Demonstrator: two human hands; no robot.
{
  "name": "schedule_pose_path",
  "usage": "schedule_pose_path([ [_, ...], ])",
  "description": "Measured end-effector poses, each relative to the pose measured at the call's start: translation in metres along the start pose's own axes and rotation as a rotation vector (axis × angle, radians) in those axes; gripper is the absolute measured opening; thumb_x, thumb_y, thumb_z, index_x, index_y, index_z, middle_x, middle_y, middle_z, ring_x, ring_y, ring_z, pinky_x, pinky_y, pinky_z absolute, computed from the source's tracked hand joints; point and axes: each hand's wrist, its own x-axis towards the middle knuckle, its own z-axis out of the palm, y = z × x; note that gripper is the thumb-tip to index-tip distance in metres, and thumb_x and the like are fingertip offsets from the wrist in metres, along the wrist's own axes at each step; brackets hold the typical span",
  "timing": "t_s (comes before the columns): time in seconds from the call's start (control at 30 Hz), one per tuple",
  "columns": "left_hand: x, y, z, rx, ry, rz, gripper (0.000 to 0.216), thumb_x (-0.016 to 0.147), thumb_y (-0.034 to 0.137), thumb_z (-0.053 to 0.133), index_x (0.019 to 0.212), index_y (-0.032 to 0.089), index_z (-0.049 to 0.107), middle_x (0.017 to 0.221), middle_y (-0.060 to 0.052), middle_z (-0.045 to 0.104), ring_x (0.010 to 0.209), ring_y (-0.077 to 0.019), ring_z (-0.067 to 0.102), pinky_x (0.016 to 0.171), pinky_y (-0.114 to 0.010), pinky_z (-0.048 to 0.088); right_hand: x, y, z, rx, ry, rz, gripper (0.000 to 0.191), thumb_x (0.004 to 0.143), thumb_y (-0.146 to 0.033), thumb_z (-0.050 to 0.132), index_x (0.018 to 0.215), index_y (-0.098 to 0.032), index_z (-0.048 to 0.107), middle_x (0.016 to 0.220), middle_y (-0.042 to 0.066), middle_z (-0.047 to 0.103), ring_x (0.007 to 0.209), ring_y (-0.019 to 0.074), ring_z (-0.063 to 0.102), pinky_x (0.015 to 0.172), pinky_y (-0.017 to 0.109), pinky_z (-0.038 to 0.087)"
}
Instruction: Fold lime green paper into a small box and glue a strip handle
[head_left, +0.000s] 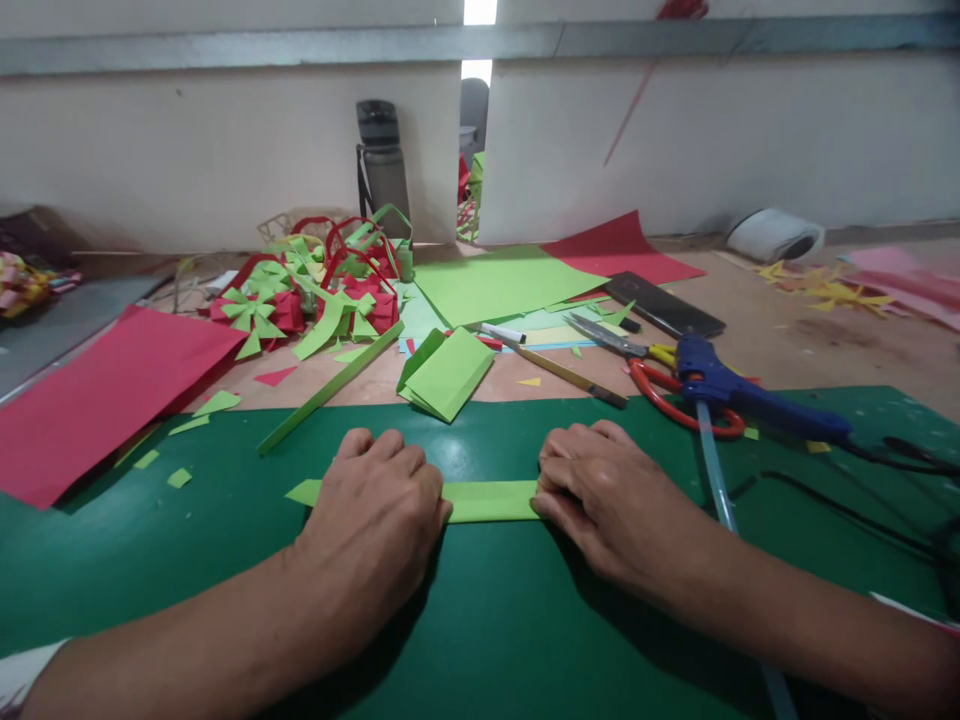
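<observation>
A folded strip of light green paper (491, 502) lies level just above or on the green mat (480, 620). My left hand (382, 500) is closed on its left part, and a pointed end sticks out past that hand. At the strip's right end, my right hand (600, 490) pinches it between thumb and curled fingers. Beyond the hands sits a folded green paper piece (450, 372). A thin green strip (334, 385) slants at the left, close to my left hand's far side.
Red-handled scissors (652, 380) and a blue glue gun (757, 390) with a glue stick lie right. Behind are a pencil (570, 375), a phone (664, 305), green sheets (510, 285) and small red paper baskets (360, 300). Red paper (112, 390) lies left; a bottle (384, 170) stands by the wall.
</observation>
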Motion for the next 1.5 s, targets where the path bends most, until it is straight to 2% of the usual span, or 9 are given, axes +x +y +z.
schedule_pose_path([
  [0.2,-0.0013,0.0008,0.0035,0.055,0.073,0.033,0.026,0.085,0.019,0.047,0.061,0.018,0.056,0.062,-0.004,0.057,0.065,-0.0214,0.045,0.063,-0.037,0.025,0.0001,0.0007,0.0007,0.0,0.016,-0.03,0.025,0.084,-0.02,0.045,0.059,-0.017,0.047,0.068,0.003,0.05,0.066,0.0164,0.04,0.067,0.034,0.028],
  [0.43,-0.0018,0.0013,0.0048,0.084,0.097,0.043,0.027,0.086,0.018,0.046,0.06,0.019,0.054,0.061,-0.004,0.056,0.065,-0.022,0.046,0.064,-0.038,0.025,-0.0006,0.0001,-0.0014,0.02,-0.02,-0.011,0.024,0.084,-0.02,0.045,0.06,-0.017,0.046,0.07,0.003,0.05,0.068,0.0168,0.041,0.067,0.034,0.027],
  [0.7,-0.0023,0.0018,0.0039,0.084,0.081,0.051,0.027,0.086,0.019,0.045,0.061,0.019,0.056,0.062,-0.005,0.057,0.064,-0.0224,0.046,0.063,-0.038,0.026,-0.0011,-0.002,-0.0025,-0.013,-0.074,0.003,0.017,0.073,-0.004,0.046,0.061,-0.016,0.046,0.074,0.003,0.05,0.07,0.0163,0.041,0.067,0.033,0.027],
  [0.9,-0.0028,0.0015,0.003,0.084,0.08,0.055,0.027,0.086,0.019,0.046,0.06,0.018,0.056,0.06,-0.005,0.057,0.063,-0.0211,0.046,0.062,-0.037,0.026,0.0008,-0.005,-0.0067,-0.006,-0.093,0.006,0.017,0.076,-0.007,0.046,0.062,-0.016,0.046,0.077,0.004,0.05,0.071,0.0165,0.042,0.066,0.033,0.028],
  [1.23,-0.0016,0.0012,0.0036,0.082,0.063,0.047,0.027,0.086,0.018,0.045,0.062,0.019,0.056,0.062,-0.005,0.058,0.064,-0.0227,0.047,0.062,-0.038,0.027,0.0002,-0.005,-0.0051,-0.038,-0.057,-0.018,0.018,0.084,-0.016,0.042,0.067,-0.016,0.05,0.079,0.005,0.053,0.072,0.0174,0.042,0.07,0.035,0.028],
  [1.5,-0.0036,-0.0001,0.0036,0.101,0.064,0.055,0.023,0.085,0.018,0.046,0.064,0.018,0.054,0.064,-0.005,0.057,0.065,-0.0212,0.046,0.063,-0.037,0.027,-0.0031,-0.0031,0.0,-0.128,0.049,-0.08,0.016,0.082,-0.013,0.044,0.071,-0.017,0.055,0.078,0.005,0.057,0.073,0.0196,0.046,0.078,0.043,0.028],
])
